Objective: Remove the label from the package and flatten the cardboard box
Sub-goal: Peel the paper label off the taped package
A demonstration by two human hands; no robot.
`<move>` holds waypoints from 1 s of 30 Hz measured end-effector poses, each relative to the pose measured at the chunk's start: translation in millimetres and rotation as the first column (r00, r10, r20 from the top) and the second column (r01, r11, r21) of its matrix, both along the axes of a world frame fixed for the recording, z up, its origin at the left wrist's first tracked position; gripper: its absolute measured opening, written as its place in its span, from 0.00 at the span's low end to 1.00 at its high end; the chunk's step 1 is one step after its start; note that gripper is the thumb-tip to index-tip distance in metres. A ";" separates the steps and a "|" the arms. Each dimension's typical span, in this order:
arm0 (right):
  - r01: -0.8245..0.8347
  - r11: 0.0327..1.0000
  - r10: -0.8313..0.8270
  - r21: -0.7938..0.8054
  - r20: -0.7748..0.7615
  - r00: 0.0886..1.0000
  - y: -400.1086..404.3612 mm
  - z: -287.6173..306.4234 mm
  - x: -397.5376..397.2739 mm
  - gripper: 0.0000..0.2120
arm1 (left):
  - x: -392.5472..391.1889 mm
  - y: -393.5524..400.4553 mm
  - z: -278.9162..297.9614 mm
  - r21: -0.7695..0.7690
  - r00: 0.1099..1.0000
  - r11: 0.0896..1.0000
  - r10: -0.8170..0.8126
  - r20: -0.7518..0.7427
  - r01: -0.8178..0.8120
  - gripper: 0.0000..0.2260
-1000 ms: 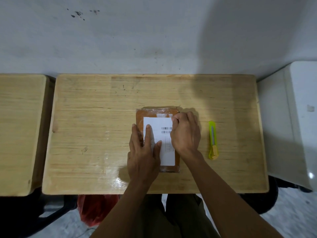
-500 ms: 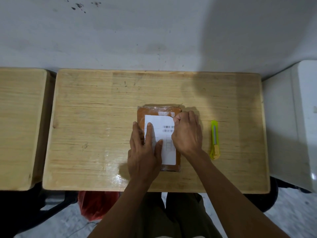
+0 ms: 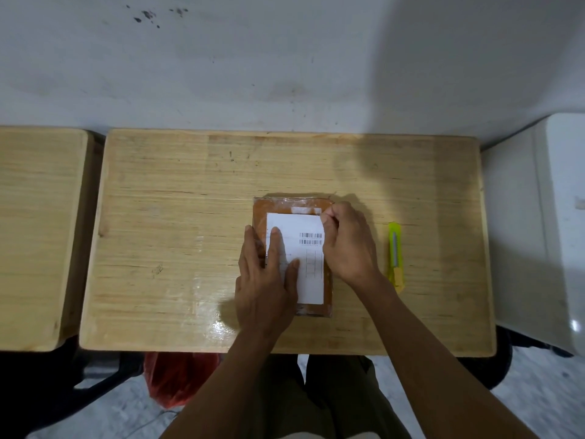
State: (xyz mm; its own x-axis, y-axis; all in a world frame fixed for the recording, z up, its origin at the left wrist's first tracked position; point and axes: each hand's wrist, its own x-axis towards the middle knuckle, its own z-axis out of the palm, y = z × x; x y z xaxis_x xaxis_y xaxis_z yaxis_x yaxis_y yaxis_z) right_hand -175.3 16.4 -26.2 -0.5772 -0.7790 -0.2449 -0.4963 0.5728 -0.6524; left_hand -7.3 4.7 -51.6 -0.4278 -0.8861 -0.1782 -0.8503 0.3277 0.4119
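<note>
A flat brown package (image 3: 278,206) wrapped in clear plastic lies in the middle of the wooden table (image 3: 177,223). A white label (image 3: 300,226) with barcodes covers most of its top. My left hand (image 3: 266,280) lies flat on the label's left side, fingers spread, pressing the package down. My right hand (image 3: 348,242) is curled at the label's upper right corner, its fingertips pinched at that corner. Whether the corner has lifted is hidden by the fingers.
A yellow utility knife (image 3: 395,255) lies on the table just right of my right hand. A second wooden table (image 3: 34,236) stands at the left, a white cabinet (image 3: 538,236) at the right. A red plastic bag (image 3: 177,381) sits on the floor under the table's front edge.
The hands keep their places on the package. My right hand's fingertips have shifted slightly at the label's upper right corner. The camera has tilted a little.
</note>
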 end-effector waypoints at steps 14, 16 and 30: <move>0.029 0.999 -0.029 0.028 -0.012 1.000 11.2 -1.2 5.8 0.04 | 0.3 -0.6 -0.2 -0.012 1.000 1.000 -0.015 -0.009 0.015 0.30; 0.019 0.999 -0.020 0.026 0.027 0.999 12.0 1.5 7.3 0.04 | 0.5 -0.4 -0.8 -0.011 1.000 1.000 -0.015 -0.013 0.015 0.30; 0.117 0.991 -0.107 -0.065 0.132 0.985 15.1 23.1 14.6 0.06 | 3.1 1.1 -2.1 -0.016 0.999 1.000 -0.011 -0.045 0.010 0.31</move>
State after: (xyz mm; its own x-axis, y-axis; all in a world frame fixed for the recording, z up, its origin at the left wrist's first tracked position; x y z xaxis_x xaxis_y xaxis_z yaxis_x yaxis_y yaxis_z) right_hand -160.7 31.5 -3.0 -0.6292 -0.7296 -0.2679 -0.3414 0.5691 -0.7480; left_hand -4.2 5.8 -53.6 -0.4443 -0.8842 -0.1445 -0.8276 0.3433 0.4440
